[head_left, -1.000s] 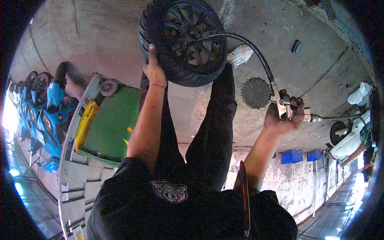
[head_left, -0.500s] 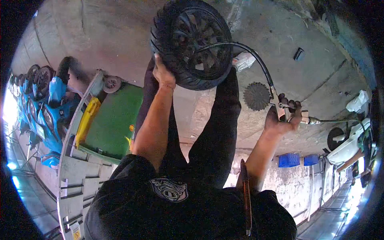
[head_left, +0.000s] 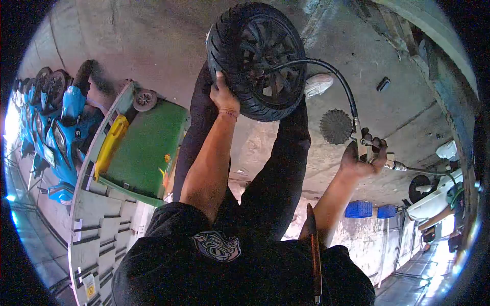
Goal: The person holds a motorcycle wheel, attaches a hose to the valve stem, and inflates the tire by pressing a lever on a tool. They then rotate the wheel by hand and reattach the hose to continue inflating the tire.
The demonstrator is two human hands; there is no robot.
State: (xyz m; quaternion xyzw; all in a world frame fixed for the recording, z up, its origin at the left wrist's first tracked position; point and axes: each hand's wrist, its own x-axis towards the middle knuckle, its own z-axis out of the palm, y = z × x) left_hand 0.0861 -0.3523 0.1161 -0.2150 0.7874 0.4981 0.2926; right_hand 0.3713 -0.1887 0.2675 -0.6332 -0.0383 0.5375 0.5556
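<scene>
The left grip (head_left: pixel 224 99) bears on the tread, thumb visible, fingers mostly hidden; the right grip (head_left: pixel 360 164) closes round an inflator handle (head_left: pixel 363 149). Just beyond the left grip stands the tyred wheel (head_left: pixel 229 61), likely heavy, stiff and grippy, best held by its tread. The black hose (head_left: pixel 344 79), bendy, arcs from the inflator to the wheel's spokes.
</scene>
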